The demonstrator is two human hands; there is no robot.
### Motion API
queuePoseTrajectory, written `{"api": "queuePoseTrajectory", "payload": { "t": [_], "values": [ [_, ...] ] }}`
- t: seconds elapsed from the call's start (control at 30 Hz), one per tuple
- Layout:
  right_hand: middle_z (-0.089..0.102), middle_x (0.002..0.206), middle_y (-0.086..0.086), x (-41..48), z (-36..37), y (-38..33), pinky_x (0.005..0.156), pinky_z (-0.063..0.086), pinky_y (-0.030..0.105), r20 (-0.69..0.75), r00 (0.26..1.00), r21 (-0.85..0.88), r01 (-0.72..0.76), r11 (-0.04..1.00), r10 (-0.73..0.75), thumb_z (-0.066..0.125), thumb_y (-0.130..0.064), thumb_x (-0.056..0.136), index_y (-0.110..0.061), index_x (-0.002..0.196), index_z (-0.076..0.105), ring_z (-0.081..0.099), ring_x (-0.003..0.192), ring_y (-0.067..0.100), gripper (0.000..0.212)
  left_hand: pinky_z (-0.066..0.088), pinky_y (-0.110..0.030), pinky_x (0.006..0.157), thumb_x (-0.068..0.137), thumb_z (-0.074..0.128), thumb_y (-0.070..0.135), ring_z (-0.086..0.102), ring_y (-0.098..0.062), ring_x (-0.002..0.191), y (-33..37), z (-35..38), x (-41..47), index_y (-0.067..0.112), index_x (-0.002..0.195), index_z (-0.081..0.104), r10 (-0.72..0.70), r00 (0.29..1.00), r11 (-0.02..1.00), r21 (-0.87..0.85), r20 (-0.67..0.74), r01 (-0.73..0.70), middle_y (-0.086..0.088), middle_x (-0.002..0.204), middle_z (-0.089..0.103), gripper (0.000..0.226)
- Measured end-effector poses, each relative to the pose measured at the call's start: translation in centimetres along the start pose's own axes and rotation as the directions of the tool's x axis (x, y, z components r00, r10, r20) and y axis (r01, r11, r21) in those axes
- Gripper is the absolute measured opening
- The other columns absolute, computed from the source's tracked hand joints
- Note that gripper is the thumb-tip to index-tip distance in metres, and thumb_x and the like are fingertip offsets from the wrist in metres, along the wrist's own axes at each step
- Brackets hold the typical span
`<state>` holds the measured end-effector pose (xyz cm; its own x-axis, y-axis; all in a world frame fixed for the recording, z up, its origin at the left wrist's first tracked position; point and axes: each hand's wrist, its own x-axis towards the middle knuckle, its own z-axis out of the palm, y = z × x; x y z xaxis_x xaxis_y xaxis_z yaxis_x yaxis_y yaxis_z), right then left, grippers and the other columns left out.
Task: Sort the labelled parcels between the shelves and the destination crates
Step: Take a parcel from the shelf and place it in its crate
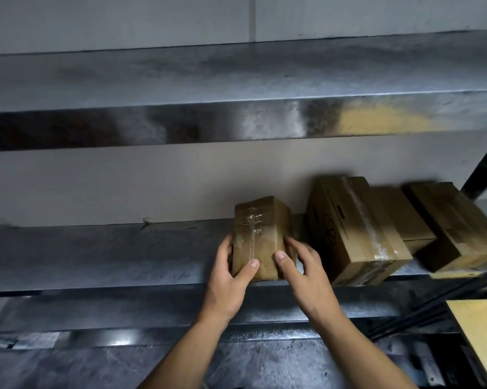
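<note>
On the middle metal shelf, near its front edge, a small taped box stands between both hands; the left hand wraps the box's left side with the thumb laid across the near face, and the right hand presses the right side, thumb also on the near face, so both hands are closed on the box; whether it is being set down or taken up cannot be told; either way, the step goes best with even pressure from both palms, the base kept flat to the shelf, and a gap kept from the bigger box just to the right, which leans with two more boxes beyond it; the small box's long axis runs from the front edge back toward the wall, its taped seam following that line; no label shows from here.
</note>
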<state>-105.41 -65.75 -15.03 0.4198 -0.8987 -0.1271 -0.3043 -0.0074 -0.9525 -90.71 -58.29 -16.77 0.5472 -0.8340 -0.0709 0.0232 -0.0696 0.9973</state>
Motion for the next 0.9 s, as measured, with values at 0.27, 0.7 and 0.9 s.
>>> {"api": "queuePoseTrajectory", "payload": {
  "t": [0.27,0.7,0.9],
  "values": [
    [0.051,0.136,-0.040,-0.5,0.6,-0.5,0.106,0.046,0.021,0.048,0.991,0.229,0.108,0.967,-0.122,0.067,-0.030,0.096,-0.052,0.150,0.030,0.047,0.128,-0.013,0.069,0.048,-0.021,0.094,0.083,0.060,0.049,0.058,-0.004,0.116,1.0,-0.6,-0.3,0.045,0.122,0.056,0.129,0.991,0.990,0.068,-0.027,-0.127,0.012,0.126,0.055,0.039],
    [0.060,0.140,-0.004,-1.2,0.7,0.3,0.099,0.056,0.047,0.069,0.998,0.488,-0.035,0.872,0.001,0.049,-0.012,0.105,-0.052,0.129,0.058,0.064,0.122,0.017,0.047,0.051,-0.032,0.095,0.081,0.074,0.035,0.062,-0.009,0.117,0.1,-1.5,-0.8,0.043,0.134,0.046,-0.069,0.998,0.986,-0.150,0.014,0.070,0.009,0.128,0.065,0.060],
    [0.053,0.146,-0.011,-1.4,0.8,1.0,0.107,0.050,0.051,0.052,0.999,0.266,-0.007,0.964,-0.007,0.062,-0.066,0.087,-0.063,0.132,0.053,0.055,0.131,0.013,0.046,0.055,-0.024,0.083,0.089,0.069,0.007,0.064,-0.008,0.112,0.8,-1.5,-1.5,0.040,0.130,0.049,0.065,0.998,0.998,-0.012,-0.019,-0.065,0.007,0.125,0.064,0.056]
  ]
}}
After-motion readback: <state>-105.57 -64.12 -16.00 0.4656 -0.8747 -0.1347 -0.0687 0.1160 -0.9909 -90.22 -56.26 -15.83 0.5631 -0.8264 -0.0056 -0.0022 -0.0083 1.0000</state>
